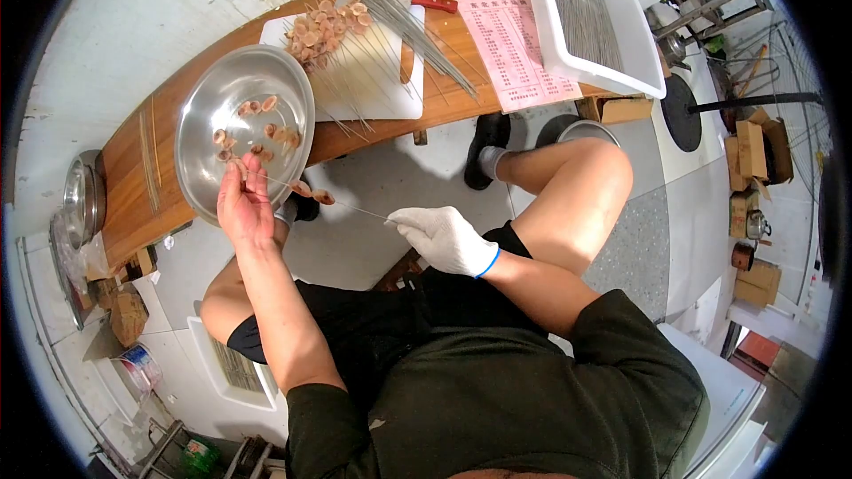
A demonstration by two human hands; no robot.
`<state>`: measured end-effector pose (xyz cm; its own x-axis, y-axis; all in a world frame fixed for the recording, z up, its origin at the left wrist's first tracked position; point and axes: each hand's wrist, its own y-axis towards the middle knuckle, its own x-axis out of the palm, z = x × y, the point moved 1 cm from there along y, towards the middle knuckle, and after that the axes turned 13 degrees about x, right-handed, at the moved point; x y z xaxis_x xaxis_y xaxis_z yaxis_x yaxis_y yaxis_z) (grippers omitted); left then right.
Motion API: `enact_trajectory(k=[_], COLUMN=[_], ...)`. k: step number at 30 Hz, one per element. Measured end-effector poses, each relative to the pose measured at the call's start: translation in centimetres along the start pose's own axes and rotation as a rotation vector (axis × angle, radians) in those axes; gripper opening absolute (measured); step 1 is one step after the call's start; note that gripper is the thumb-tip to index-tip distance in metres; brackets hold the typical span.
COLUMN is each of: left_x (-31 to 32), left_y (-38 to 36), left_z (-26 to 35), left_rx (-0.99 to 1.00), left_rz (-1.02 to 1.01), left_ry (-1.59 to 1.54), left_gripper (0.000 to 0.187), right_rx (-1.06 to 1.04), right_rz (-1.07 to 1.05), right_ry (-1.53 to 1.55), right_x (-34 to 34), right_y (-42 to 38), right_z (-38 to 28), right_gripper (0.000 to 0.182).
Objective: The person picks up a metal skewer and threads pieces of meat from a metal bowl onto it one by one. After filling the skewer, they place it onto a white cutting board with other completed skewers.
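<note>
My gloved right hand [444, 239] is closed on one end of a thin metal skewer [359, 209], in front of my lap. Two reddish-brown, cup-shaped food pieces [312, 192] are threaded along its middle. At the skewer's other end, my bare left hand [247, 208] pinches it over the near rim of a steel bowl [197, 137]. Its fingertips partly hide that end. Inside the bowl lie several short rows of similar pieces [257, 106]. A heap of loose cup-shaped pieces [324, 31] sits on a white cutting board [390, 105] beyond the bowl.
Bare skewers [417, 35] lie across the board and the wooden table [133, 155]. Nearby are a red-handled knife [435, 3], a pink printed sheet [510, 49] and a white bin [652, 75] of skewers. Another white tub [266, 401] stands on the floor by my left leg.
</note>
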<state>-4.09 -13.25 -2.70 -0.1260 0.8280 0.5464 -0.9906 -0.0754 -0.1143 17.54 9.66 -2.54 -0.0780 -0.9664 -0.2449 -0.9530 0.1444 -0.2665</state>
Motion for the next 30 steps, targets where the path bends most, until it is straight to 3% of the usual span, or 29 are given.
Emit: enact_trajectory(k=[15, 18, 21, 27, 30], left_x=[0.1, 0.0, -0.2, 1.9, 1.4], left_y=[-0.2, -0.2, 0.0, -1.0, -0.6], left_z=[-0.3, -0.6, -0.5, 0.8, 0.6], left_rx=[-0.001, 0.01, 0.03, 0.008, 0.014], left_rz=[0.017, 0.004, -0.14, -0.02, -0.057], left_ry=[0.012, -0.007, 0.002, 0.028, -0.002], left_gripper=[0.018, 0.019, 0.019, 0.023, 0.024], right_rx=[-0.038, -0.012, 0.13, 0.045, -0.007], right_rz=[0.015, -0.022, -0.059, 0.002, 0.016], right_ry=[0.029, -0.011, 0.0, 0.031, 0.024], right_x=[0.3, 0.4, 0.4, 0.5, 0.3], right_y=[0.1, -0.2, -0.6, 0.2, 0.2], right_z=[0.3, 0.1, -0.8, 0.3, 0.2], right_gripper=[0.02, 0.021, 0.021, 0.021, 0.021])
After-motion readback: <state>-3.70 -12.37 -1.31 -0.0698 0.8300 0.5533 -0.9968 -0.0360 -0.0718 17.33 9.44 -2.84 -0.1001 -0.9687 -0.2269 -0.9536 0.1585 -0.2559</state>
